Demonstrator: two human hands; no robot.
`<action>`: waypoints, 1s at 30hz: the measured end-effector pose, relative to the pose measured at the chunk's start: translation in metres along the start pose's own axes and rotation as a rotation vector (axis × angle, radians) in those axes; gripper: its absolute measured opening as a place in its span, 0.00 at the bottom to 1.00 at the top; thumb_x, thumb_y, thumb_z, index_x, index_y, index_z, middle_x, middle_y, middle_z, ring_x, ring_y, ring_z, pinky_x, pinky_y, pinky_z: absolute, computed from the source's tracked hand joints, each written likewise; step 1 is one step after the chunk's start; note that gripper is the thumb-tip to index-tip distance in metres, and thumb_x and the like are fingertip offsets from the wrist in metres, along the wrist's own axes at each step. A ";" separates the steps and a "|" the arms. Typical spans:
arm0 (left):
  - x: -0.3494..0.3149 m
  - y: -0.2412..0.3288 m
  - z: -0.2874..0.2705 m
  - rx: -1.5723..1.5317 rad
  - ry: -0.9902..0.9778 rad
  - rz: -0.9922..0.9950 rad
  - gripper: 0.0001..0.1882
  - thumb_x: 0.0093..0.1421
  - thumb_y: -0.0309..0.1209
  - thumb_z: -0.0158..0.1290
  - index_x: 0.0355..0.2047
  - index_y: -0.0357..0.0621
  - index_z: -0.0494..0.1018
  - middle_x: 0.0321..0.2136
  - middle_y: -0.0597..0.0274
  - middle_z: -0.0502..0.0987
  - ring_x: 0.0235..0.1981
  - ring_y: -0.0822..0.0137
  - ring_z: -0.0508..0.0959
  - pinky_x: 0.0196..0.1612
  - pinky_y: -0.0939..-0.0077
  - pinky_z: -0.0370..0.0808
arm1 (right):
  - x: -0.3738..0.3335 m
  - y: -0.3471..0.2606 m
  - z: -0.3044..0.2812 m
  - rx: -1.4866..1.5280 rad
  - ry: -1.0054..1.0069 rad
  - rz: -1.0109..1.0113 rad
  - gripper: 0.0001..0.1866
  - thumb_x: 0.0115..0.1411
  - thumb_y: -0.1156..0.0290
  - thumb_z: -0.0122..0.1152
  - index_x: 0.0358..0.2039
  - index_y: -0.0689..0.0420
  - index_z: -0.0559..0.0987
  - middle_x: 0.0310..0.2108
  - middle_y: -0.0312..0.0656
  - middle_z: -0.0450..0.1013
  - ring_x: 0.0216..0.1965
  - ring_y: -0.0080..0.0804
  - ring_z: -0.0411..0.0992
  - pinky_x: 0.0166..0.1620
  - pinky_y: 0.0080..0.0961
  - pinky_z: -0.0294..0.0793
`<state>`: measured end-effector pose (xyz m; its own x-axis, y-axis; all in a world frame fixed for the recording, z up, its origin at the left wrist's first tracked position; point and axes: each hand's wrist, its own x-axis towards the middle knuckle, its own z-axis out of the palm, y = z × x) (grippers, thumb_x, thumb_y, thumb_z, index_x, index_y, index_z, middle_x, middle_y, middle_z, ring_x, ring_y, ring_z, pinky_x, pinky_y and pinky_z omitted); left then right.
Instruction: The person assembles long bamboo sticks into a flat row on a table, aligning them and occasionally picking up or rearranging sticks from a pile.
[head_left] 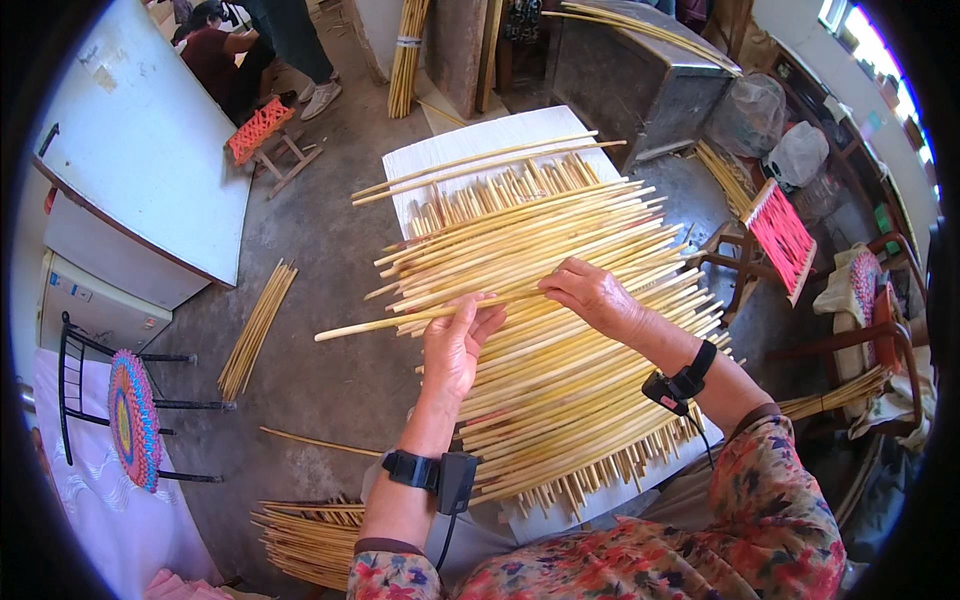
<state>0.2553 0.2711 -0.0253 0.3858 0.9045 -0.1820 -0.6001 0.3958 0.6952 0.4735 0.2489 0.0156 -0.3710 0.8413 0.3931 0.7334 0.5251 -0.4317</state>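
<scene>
A long thin yellow stalk (365, 327) lies across both hands, above a broad layer of similar stalks (570, 390). My left hand (460, 350) holds it between thumb and fingers, left of the middle. Farther right, my right hand (600, 298) pinches the same stalk, its fingertips pressed together. The layered stalks run roughly left to right, on top of shorter stalks (500, 200) that point toward and away from me. Under them is a white board (430, 165), seen mostly at its far end. Two loose stalks (480, 163) rest apart from the layer there.
On the floor at left lies a stalk bundle (257, 330); another pile (305, 535) is near my left forearm. A black chair with a round woven seat (135, 420) stands left. Red-topped stools (783, 240) and a wooden armchair (880, 340) are right. Two people are at the far left.
</scene>
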 end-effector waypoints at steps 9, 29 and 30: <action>-0.003 0.001 -0.003 0.116 -0.033 -0.148 0.15 0.61 0.32 0.47 0.42 0.32 0.67 0.38 0.51 0.73 0.41 0.58 0.74 0.46 0.65 0.73 | 0.027 0.065 -0.005 -0.035 0.030 0.037 0.05 0.52 0.71 0.55 0.29 0.59 0.75 0.27 0.40 0.69 0.33 0.36 0.70 0.36 0.27 0.72; -0.012 0.003 0.007 0.355 -0.047 -0.332 0.15 0.62 0.33 0.43 0.43 0.33 0.68 0.37 0.53 0.72 0.40 0.62 0.75 0.41 0.70 0.74 | 0.082 0.193 0.054 -0.114 0.046 0.157 0.06 0.50 0.69 0.57 0.27 0.56 0.77 0.27 0.40 0.70 0.35 0.38 0.68 0.40 0.31 0.68; -0.012 0.003 0.007 0.368 -0.044 -0.334 0.15 0.62 0.33 0.43 0.43 0.33 0.68 0.37 0.53 0.72 0.39 0.62 0.75 0.41 0.69 0.74 | 0.082 0.195 0.055 -0.096 0.065 0.157 0.06 0.50 0.68 0.58 0.27 0.55 0.77 0.26 0.39 0.70 0.35 0.37 0.68 0.41 0.31 0.67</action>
<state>0.2540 0.2602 -0.0162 0.5483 0.7273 -0.4127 -0.1544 0.5731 0.8048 0.5553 0.4273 -0.0813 -0.2125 0.9003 0.3799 0.8313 0.3709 -0.4139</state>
